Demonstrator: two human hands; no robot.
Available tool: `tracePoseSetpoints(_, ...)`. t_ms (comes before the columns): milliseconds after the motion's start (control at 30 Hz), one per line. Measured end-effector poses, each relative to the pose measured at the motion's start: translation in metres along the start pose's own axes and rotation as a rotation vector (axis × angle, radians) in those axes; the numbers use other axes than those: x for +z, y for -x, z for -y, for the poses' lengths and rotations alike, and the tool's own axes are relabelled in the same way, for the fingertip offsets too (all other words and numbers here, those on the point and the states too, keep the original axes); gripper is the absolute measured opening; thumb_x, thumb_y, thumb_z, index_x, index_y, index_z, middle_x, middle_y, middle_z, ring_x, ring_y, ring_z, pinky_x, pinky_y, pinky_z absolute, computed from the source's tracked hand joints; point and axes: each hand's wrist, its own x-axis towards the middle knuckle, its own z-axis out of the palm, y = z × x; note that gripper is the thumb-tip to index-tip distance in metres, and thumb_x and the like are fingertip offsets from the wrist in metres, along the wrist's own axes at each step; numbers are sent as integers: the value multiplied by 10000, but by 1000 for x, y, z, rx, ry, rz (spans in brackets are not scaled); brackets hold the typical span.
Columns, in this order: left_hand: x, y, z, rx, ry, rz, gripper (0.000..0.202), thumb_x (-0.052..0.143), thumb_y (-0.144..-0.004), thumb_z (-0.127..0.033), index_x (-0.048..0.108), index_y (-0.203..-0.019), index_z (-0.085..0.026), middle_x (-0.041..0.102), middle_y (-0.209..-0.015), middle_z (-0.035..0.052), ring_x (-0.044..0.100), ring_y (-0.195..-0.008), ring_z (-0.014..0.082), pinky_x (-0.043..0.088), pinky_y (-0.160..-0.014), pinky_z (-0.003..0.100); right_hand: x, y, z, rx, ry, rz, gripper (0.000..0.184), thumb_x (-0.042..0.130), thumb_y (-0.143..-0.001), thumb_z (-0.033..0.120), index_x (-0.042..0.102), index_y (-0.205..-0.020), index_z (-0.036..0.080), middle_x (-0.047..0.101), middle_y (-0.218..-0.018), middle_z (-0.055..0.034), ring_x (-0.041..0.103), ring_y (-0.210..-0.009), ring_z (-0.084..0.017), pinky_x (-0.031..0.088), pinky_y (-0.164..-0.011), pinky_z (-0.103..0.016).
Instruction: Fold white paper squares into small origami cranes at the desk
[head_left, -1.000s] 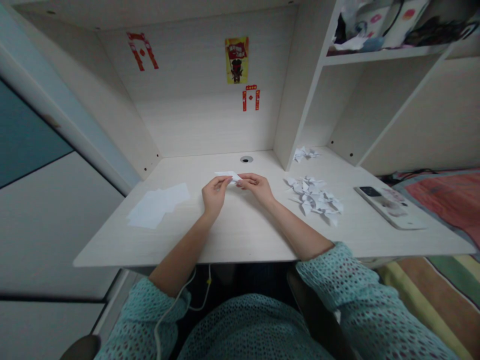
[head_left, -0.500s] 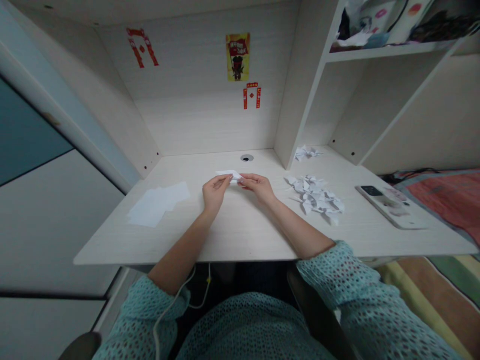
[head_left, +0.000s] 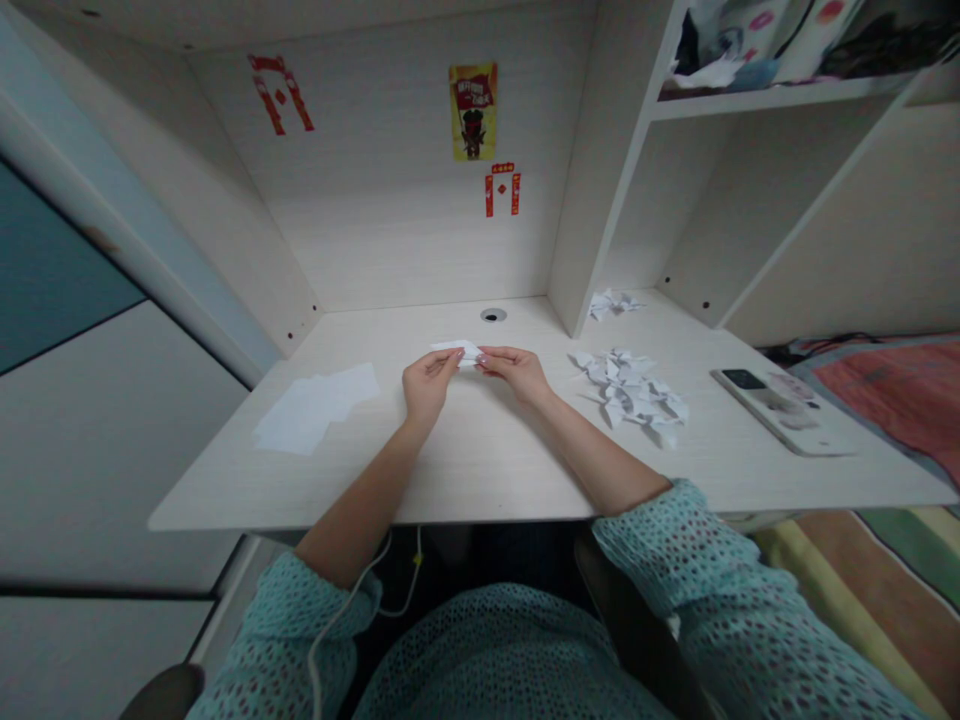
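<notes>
Bare surface (head_left: 487, 450) lies open near the person. Sheets (head_left: 315, 408) sit left; paper cranes (head_left: 630, 390) and phone (head_left: 780, 408) crowd the right.

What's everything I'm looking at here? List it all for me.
folded paper piece: one, white, pinched between both hands at the desk's middle
flat paper sheets: small stack, white, desk left
folded paper shapes: one heap, white, desk right
smaller cluster: one, white, further back under the shelf
phone: one, pale, desk far right
cable hole: one, grey, desk back
stickers: three groups, red and yellow, back wall
desk: one, pale wood
left hand: one, grips the piece's left end
right hand: one, grips its right end
</notes>
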Motion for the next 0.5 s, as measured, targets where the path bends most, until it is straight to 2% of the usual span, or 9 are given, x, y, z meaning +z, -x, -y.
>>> tracePoseSetpoints(267, 3, 7, 4, 39, -18, 27, 262, 686, -701, -374, 664, -848, -158, 703, -876, 71, 665, -815, 175, 529, -785, 321, 3, 4, -1, -96, 60, -49, 362, 776, -552, 427, 723, -818, 188, 728, -778, -50, 667, -702, -168, 512, -747, -323)
tracePoseSetpoints(400, 6, 11, 4, 7, 66, 43, 354, 724, -665, -323, 510, -920, -202, 685, -787, 30, 673, -724, 161, 525, -697, 286, 6, 6, -3, -97, 39, -45, 370, 771, -564, 429, 722, -843, 191, 727, -766, -46, 669, -722, -175, 515, -771, -331)
tracePoseSetpoints(500, 8, 11, 4, -6, 150, 14, 419, 723, -664, -304, 380, -895, -231, 681, -775, 12, 675, -706, 155, 512, -659, 261, 8, 6, -4, -106, 24, -33, 369, 774, -567, 420, 722, -852, 192, 728, -778, -49, 671, -724, -177, 513, -779, -337)
